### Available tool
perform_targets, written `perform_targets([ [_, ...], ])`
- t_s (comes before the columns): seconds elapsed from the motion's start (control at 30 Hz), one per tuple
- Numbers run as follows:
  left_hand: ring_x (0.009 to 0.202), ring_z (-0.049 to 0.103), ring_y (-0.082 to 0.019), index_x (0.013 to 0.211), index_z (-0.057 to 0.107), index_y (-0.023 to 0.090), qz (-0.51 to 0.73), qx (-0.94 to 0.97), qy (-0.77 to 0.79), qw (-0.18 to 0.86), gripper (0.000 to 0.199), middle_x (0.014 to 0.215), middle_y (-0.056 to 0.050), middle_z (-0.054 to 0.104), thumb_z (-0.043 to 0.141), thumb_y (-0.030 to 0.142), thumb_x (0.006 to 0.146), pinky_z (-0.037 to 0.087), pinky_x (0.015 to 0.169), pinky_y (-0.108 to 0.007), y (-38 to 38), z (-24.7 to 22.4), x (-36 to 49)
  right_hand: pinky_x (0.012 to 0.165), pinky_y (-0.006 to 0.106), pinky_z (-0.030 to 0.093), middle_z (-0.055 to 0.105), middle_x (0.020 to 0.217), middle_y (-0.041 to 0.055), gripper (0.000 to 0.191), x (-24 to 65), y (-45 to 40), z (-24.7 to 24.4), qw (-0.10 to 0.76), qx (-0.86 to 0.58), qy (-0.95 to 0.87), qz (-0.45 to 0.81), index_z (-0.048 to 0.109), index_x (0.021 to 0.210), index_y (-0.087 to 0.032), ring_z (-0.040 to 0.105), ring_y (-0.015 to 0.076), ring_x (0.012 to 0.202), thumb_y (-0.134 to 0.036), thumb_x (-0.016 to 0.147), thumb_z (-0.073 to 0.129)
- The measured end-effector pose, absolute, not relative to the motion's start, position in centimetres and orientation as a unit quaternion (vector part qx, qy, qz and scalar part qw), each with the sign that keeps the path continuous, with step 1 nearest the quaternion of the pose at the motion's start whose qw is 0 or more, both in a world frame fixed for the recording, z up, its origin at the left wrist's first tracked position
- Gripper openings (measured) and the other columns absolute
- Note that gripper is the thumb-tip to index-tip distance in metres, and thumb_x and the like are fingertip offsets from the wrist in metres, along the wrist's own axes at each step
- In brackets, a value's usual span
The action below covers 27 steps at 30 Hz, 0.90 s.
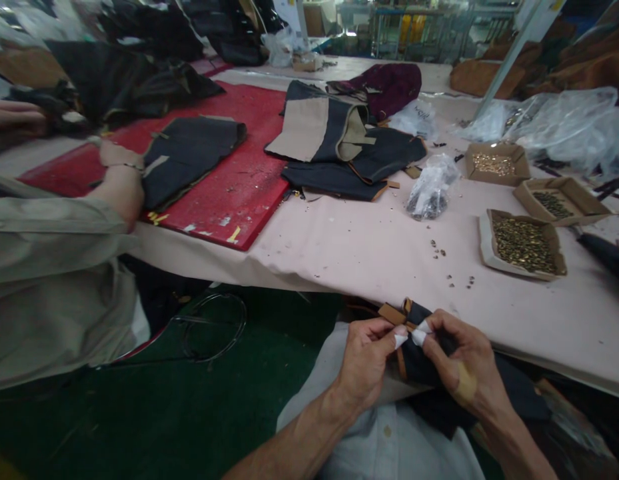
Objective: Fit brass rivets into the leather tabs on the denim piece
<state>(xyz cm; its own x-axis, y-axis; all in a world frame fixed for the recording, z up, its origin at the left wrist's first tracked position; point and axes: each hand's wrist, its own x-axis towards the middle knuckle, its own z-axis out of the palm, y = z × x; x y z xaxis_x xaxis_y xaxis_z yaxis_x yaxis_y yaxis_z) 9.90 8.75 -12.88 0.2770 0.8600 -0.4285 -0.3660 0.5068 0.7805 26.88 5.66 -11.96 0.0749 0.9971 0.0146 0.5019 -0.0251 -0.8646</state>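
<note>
Low in the head view, a dark navy fabric piece with tan trim (418,371) lies across my lap at the table's edge. My left hand (365,357) is closed, its thumb and fingers pinching the piece at a tan strip (393,315). Close beside it, my right hand (462,357) pinches the same piece, thumb against fingertips. White wraps cover fingertips on both hands, and a tan patch sits near the right thumb's base. Whether a small part is between the fingertips is hidden.
A pale-covered table (339,247) holds small cardboard boxes of metal studs (524,245), loose studs (438,250), a plastic bag (432,187) and stacked dark fabric pieces (319,133). At left, a co-worker's hand (120,160) touches dark fabric on a red board (224,207).
</note>
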Motion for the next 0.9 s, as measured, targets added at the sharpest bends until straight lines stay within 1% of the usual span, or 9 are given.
perform_targets([
  [0.17, 0.066, 0.058, -0.013, 0.077, 0.078, 0.007, 0.408, 0.247, 0.438, 0.761, 0.025, 0.073, -0.007, 0.07, 0.084, 0.032, 0.075, 0.045, 0.064, -0.025, 8.6, -12.5, 10.1, 0.062, 0.026, 0.04, 0.053, 0.07, -0.0042, 0.019, 26.4, 5.3, -11.6, 0.372, -0.652, -0.582, 0.315, 0.062, 0.08, -0.022, 0.051, 0.0141, 0.064, -0.036, 0.092, 0.062],
  [0.27, 0.07, 0.064, -0.016, 0.081, 0.078, 0.008, 0.411, 0.192, 0.415, 0.789, 0.022, 0.08, -0.009, 0.073, 0.084, 0.028, 0.074, 0.051, 0.068, -0.027, 9.0, -12.1, 9.6, 0.063, 0.027, 0.043, 0.06, 0.075, -0.0026, 0.021, 28.3, 4.8, -11.2, 0.371, -0.688, -0.557, 0.282, 0.066, 0.087, -0.023, 0.057, 0.0163, 0.068, -0.043, 0.089, 0.066],
  [0.37, 0.078, 0.07, -0.019, 0.087, 0.078, 0.009, 0.428, 0.165, 0.397, 0.795, 0.021, 0.09, -0.012, 0.077, 0.084, 0.023, 0.073, 0.055, 0.076, -0.03, 9.7, -11.6, 8.6, 0.074, 0.031, 0.049, 0.07, 0.089, 0.0019, 0.034, 32.3, 3.4, -11.7, 0.364, -0.781, -0.481, 0.163, 0.07, 0.1, -0.023, 0.066, 0.0226, 0.082, -0.053, 0.084, 0.069],
  [0.47, 0.082, 0.072, -0.02, 0.091, 0.078, 0.01, 0.441, 0.148, 0.38, 0.8, 0.023, 0.094, -0.011, 0.078, 0.085, 0.016, 0.07, 0.057, 0.081, -0.03, 10.6, -11.5, 7.4, 0.086, 0.041, 0.052, 0.073, 0.101, 0.0107, 0.05, 37.2, 1.0, -13.4, 0.299, -0.862, -0.403, 0.065, 0.07, 0.112, -0.018, 0.069, 0.0309, 0.091, -0.059, 0.084, 0.063],
  [0.53, 0.079, 0.073, -0.018, 0.091, 0.077, 0.011, 0.444, 0.134, 0.369, 0.806, 0.022, 0.092, -0.009, 0.078, 0.084, 0.012, 0.069, 0.057, 0.08, -0.028, 11.1, -11.7, 6.8, 0.089, 0.047, 0.052, 0.074, 0.106, 0.0158, 0.061, 39.9, -0.8, -14.8, 0.26, -0.884, -0.378, 0.092, 0.067, 0.122, -0.014, 0.069, 0.0349, 0.096, -0.063, 0.086, 0.058],
  [0.6, 0.076, 0.073, -0.016, 0.089, 0.076, 0.012, 0.442, 0.123, 0.36, 0.812, 0.019, 0.09, -0.007, 0.078, 0.081, 0.009, 0.071, 0.058, 0.078, -0.026, 11.5, -12.0, 6.5, 0.09, 0.049, 0.052, 0.074, 0.108, 0.018, 0.07, 41.6, -2.2, -15.9, 0.253, -0.889, -0.353, 0.147, 0.064, 0.129, -0.011, 0.07, 0.036, 0.098, -0.067, 0.087, 0.057],
  [0.7, 0.079, 0.075, -0.017, 0.093, 0.076, 0.012, 0.444, 0.106, 0.34, 0.822, 0.019, 0.092, -0.006, 0.079, 0.075, 0.007, 0.076, 0.06, 0.081, -0.026, 11.9, -12.3, 6.2, 0.088, 0.048, 0.053, 0.075, 0.105, 0.0185, 0.073, 42.4, -2.9, -16.6, 0.293, -0.887, -0.31, 0.175, 0.069, 0.122, -0.011, 0.071, 0.0355, 0.095, -0.072, 0.084, 0.061],
  [0.77, 0.086, 0.076, -0.018, 0.097, 0.077, 0.013, 0.45, 0.079, 0.309, 0.834, 0.019, 0.097, -0.008, 0.08, 0.067, 0.007, 0.081, 0.06, 0.088, -0.029, 12.2, -12.3, 5.8, 0.086, 0.046, 0.054, 0.076, 0.101, 0.0169, 0.071, 42.0, -2.7, -16.3, 0.342, -0.874, -0.298, 0.178, 0.072, 0.117, -0.011, 0.071, 0.034, 0.093, -0.072, 0.082, 0.065],
  [0.9, 0.103, 0.075, -0.024, 0.105, 0.079, 0.014, 0.404, 0.031, 0.204, 0.891, 0.032, 0.104, -0.011, 0.08, 0.05, 0.016, 0.092, 0.054, 0.107, -0.043, 12.7, -13.3, 5.1, 0.092, 0.043, 0.053, 0.075, 0.11, 0.0141, 0.072, 39.9, -1.7, -14.9, 0.429, -0.845, -0.29, 0.135, 0.067, 0.132, -0.012, 0.071, 0.0312, 0.099, -0.064, 0.082, 0.069],
])
